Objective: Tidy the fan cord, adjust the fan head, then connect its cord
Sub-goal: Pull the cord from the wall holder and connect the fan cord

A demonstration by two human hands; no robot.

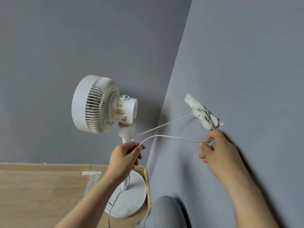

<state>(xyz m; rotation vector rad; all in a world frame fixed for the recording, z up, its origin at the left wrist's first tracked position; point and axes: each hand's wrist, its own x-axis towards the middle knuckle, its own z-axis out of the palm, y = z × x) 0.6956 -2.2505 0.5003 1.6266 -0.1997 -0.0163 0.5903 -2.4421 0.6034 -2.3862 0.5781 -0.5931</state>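
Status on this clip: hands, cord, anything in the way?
Left hand pinches cord, right hand grips it below wall outlet. Cord spans between hands, slack trails to floor. Fan upright in corner. Outlet crowded with plugs.

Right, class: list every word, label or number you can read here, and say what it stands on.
Nothing reads clearly.
Red and yellow sticker on the fan motor housing: too blurred.
Oval label below it: too faint.
White printed label under that: too small.
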